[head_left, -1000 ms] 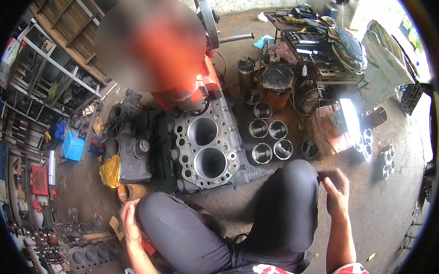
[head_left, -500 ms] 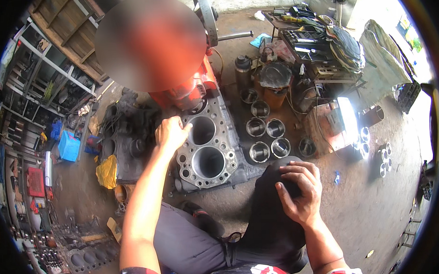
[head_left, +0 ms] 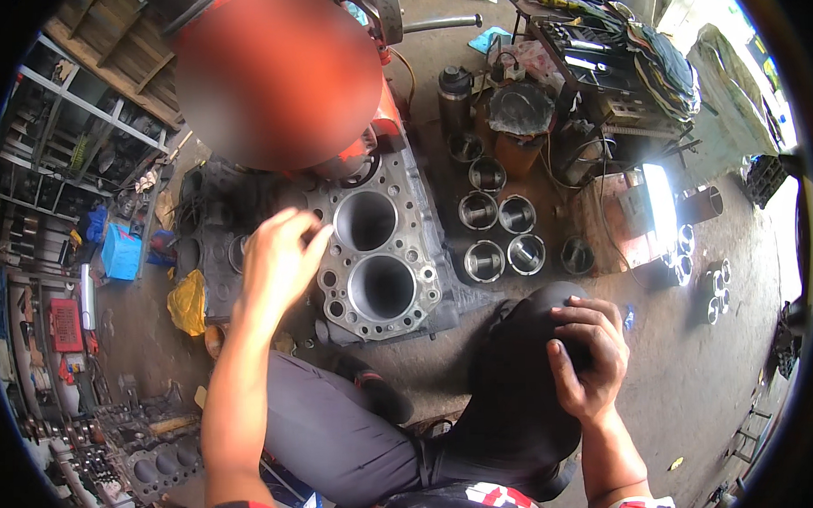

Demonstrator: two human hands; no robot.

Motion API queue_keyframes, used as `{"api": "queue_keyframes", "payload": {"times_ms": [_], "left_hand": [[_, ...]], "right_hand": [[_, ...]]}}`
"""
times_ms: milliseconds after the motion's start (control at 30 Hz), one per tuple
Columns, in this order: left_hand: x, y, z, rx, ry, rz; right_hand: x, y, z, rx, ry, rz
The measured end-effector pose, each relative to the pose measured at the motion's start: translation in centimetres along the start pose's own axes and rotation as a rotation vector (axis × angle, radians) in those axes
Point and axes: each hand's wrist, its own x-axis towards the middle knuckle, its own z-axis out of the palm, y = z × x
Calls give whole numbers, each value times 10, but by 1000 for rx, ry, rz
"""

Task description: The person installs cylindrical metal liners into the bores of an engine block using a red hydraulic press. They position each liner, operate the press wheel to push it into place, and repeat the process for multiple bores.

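My left hand (head_left: 281,254) hangs just off the left side of a grey engine block (head_left: 393,178). Its fingers are bent and its thumb points toward the block; motion blurs the fingertips, so whether they hold anything is hidden. Two large round cylinder bores, an upper bore (head_left: 367,221) and a lower bore (head_left: 383,287), open in the block's flat top, ringed by smaller holes. On my raised knee (head_left: 552,307) rests my right hand (head_left: 594,355), fingers apart and holding nothing.
Several pistons (head_left: 484,261) stand right of the block. Behind them are a dark flask (head_left: 455,96), a brown container (head_left: 519,156) and a tool table (head_left: 588,60). Beyond the block a person in red (head_left: 364,49) works. A yellow cloth (head_left: 187,303) and blue box (head_left: 124,250) lie left.
My left hand has come away from the block's left edge, moving left and slightly toward me. My right hand stays on the knee; the view has shifted a little.
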Motion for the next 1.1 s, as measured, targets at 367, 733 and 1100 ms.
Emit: {"api": "queue_keyframes", "payload": {"times_ms": [367, 733, 1100], "left_hand": [[-183, 38, -36, 323, 100, -227], [-143, -22, -33, 5, -194, -307], [-120, 47, -122, 183, -588, -535]], "right_hand": [[12, 3, -1, -18, -111, -29], [50, 20, 10, -67, -197, 97], [45, -78, -46, -367, -324, 969]]}}
